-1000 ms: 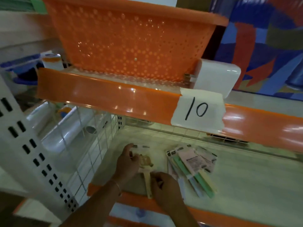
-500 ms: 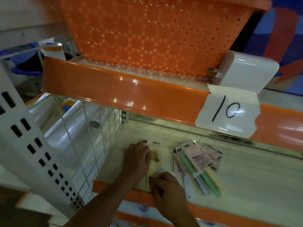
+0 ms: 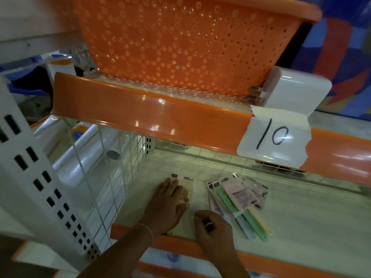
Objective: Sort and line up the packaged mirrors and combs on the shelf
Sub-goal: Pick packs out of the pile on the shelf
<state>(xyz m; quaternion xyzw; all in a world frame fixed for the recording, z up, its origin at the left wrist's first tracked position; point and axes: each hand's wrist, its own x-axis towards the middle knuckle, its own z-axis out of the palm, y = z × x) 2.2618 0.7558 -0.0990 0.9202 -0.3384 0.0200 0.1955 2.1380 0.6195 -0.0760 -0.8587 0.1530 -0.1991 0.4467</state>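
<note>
Since half a second earlier, both hands had kept near the same spots on the lower shelf [image 3: 301, 227], the left still flat on the packet, while the right had drawn slightly clear of the packet's lower edge.

Left hand [image 3: 166, 207] lay palm down with straight fingers on the mirror packet [image 3: 185, 189], pressing it flat to the shelf; nothing was gripped. The packet lay lengthwise near the left end of the shelf, just beside the wire divider [image 3: 112, 177], its lower end at the orange front rail [image 3: 281, 263].

Right hand [image 3: 212, 227] rested just right of the packet's lower end, fingers curled inward. Whether it pinched the packet's edge could not be determined; no object was plainly seen in it.

Comb packets [image 3: 239, 201] lay in a loose fanned pile to the right, apart from the mirror packet, with green and yellow handles pointing toward the front rail.

Above, an orange basket [image 3: 190, 43] stood on the upper shelf, a white box [image 3: 295, 89] touching its right side. A paper tag [image 3: 275, 139] marked "10" was fixed to the upper rail. White rolls [image 3: 84, 157] lay beyond the divider.
</note>
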